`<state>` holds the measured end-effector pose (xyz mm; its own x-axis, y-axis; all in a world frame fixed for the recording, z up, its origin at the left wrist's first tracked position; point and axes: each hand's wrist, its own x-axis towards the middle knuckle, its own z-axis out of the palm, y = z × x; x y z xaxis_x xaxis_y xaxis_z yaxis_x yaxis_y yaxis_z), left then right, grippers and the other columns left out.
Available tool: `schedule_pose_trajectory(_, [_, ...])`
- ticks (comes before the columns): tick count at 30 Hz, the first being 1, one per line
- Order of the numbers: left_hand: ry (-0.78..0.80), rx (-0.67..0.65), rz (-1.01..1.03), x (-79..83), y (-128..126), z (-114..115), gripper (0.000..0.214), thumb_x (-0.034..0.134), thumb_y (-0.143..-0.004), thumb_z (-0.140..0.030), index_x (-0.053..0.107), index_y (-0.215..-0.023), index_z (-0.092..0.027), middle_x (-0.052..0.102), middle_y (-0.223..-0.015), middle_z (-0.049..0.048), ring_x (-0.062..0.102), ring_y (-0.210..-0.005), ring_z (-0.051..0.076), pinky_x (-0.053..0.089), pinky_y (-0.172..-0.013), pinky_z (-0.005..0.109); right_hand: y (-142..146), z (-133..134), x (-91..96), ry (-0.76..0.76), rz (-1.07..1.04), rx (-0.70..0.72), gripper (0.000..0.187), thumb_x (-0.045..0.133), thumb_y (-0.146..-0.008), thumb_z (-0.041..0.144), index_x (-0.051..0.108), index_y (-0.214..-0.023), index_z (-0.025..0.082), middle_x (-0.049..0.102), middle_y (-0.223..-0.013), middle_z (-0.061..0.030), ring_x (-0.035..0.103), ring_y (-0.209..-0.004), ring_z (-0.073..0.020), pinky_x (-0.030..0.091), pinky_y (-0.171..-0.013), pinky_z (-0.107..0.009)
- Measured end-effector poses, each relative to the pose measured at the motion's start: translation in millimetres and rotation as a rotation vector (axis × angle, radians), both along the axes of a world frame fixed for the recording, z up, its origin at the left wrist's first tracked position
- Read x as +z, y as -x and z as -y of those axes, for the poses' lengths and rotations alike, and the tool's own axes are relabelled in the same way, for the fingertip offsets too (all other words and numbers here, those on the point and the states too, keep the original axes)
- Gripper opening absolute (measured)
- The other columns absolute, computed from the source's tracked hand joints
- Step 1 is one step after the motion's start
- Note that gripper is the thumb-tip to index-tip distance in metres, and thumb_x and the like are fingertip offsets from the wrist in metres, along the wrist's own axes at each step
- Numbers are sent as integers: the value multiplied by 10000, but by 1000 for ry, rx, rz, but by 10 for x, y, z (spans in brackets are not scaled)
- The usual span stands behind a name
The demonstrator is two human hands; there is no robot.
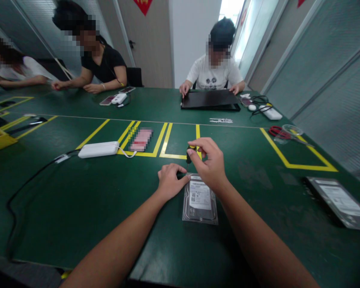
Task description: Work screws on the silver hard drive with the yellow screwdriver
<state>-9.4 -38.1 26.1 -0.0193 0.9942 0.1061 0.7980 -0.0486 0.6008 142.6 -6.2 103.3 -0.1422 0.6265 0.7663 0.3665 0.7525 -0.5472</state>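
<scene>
A hard drive (199, 200) with a white label lies flat on the green table in front of me. Its far left corner is touched by the thumb and fingers of my left hand (170, 182), which curl against the edge. My right hand (211, 162) grips a small screwdriver (189, 155) with a dark handle and a yellow-topped end, held upright. The screwdriver's thin shaft points down at the drive's far edge, close to my left fingertips. Whether the tip sits in a screw is too small to tell.
A second hard drive (340, 202) lies at right. Beyond it are red-handled scissors (280, 133) and yellow tape outlines. A white power bank (98, 149) with a black cable and a phone (141, 140) lie at left. Across the table, a person handles a black panel (210, 100); others sit left.
</scene>
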Motion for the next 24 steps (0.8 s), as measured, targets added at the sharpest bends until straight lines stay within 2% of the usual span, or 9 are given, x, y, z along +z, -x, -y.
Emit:
schedule_pose_trajectory(4, [-2,1,2,-7,2,-1,196,711,-811,-428,685,-939,-282,693,-1058,-16,538,-1092,258,364,-939,402,-1,7,10,15,-10,-12,119,589,-898,211,678,-977,209,650,-944,-43,606,-890,-169,508,-765,-343])
schedule_pose_trajectory(10, [5,3,1,-8,4,-4,193,711,-809,-427,687,-942,-289,695,-1063,-17,538,-1100,261,361,-949,409,-5,12,12,-21,-7,-15,195,511,-933,168,682,-1008,221,714,-1038,-40,642,-987,-179,498,-876,-397])
schedule_pose_trajectory(18, [9,2,4,8,2,-2,190,710,-811,-421,689,-945,-289,700,-1077,-17,541,-1104,261,362,-947,406,-7,19,2,3,-1,-51,64,608,-885,231,643,-934,207,646,-909,-34,583,-833,-168,490,-752,-354])
schedule_pose_trajectory(24, [2,5,-2,-11,5,-3,194,709,-813,-430,688,-940,-286,699,-1060,-18,544,-1090,256,362,-944,401,6,27,8,-5,1,-35,158,522,-928,192,666,-990,214,706,-1012,-41,624,-917,-175,491,-776,-365])
